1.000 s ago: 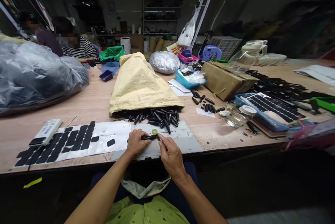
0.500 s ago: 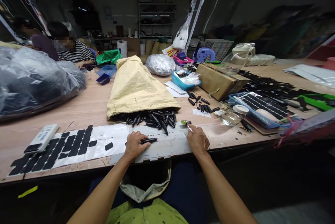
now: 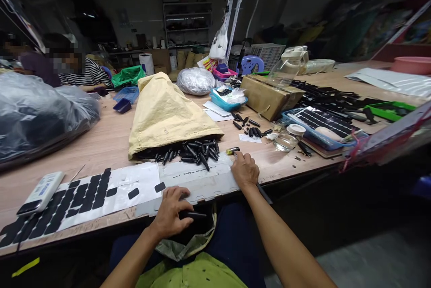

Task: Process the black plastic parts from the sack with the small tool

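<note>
My left hand (image 3: 173,211) has its thumb and fingers round a black tapered piece (image 3: 198,214), just past the table's front edge and above the mouth of an open sack (image 3: 180,251) at my lap. On the table edge, my right hand (image 3: 245,170) is closed on a small hammer (image 3: 233,150) with a yellow-green end on its head. The hammer's dark handle sticks out below that hand. Between my hands lies a grey-white board (image 3: 212,185). Several similar black pieces (image 3: 198,151) spill from a yellow sack (image 3: 171,117) behind the board.
To the left, a white sheet (image 3: 144,180) carries black rounded stickers beside a white device (image 3: 42,193). A jar (image 3: 286,140), a blue tray (image 3: 336,144) and a cardboard box (image 3: 269,95) stand at right. Two people sit at the far left near a big plastic bag (image 3: 43,117).
My left hand has moved down and towards me with the black piece, from the board to above the lap sack. My right hand keeps the hammer. The view has shifted to the right.
</note>
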{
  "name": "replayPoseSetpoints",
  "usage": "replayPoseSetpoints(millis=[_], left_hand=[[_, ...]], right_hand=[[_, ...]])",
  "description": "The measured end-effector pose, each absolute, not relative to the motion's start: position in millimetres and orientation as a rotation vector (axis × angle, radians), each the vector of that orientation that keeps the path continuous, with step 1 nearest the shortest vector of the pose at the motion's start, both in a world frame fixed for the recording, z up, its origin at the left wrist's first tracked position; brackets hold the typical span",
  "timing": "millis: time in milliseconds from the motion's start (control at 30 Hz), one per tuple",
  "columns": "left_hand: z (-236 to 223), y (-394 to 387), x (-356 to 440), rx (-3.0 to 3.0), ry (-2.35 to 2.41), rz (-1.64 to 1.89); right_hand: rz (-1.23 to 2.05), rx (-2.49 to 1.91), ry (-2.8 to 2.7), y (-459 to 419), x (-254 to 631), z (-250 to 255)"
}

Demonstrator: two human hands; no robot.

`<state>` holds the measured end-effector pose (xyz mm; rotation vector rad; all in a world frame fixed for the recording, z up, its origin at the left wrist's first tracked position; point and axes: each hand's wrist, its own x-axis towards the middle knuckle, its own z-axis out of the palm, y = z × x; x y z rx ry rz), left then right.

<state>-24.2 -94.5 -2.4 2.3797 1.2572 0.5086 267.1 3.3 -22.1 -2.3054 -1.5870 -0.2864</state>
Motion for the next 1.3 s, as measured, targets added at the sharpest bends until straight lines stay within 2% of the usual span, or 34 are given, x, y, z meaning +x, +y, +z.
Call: replayPoseSetpoints(millis=[200,400,500,633,800,900,1067,1300], left_hand=[[-1,-97,-23,2.313,1.369,0.628],[17,-11,-33,1.967,1.955,0.950],[21,26,-35,1.943,2.193,0.784],[20,37,-38,2.008,2.226,0.547],[18,8,-54,1.797,2.304,0.623],[18,-15,-52,1.731,2.168,0.722],[10,-32,-19,1.970,1.695,0.737],[-3,-26,-8,2.019,1.614,0.767]], right_hand=[[-0.290,-2.303,-1.591,2,266,-21],[-0.284,-2.312,-1.608,3,266,-21],[-0.277,-2.311,-1.613,4,266,-21],[-0.264,-2.316,-1.614,5,266,-19],[-0.268,-2.322,-1.604,4,265,-19],[-0.259,-2.322,-1.606,4,265,-19],[-0.273,-2.315,-1.589,4,265,-21],[-0.220,-2.317,-1.531,3,266,-21]])
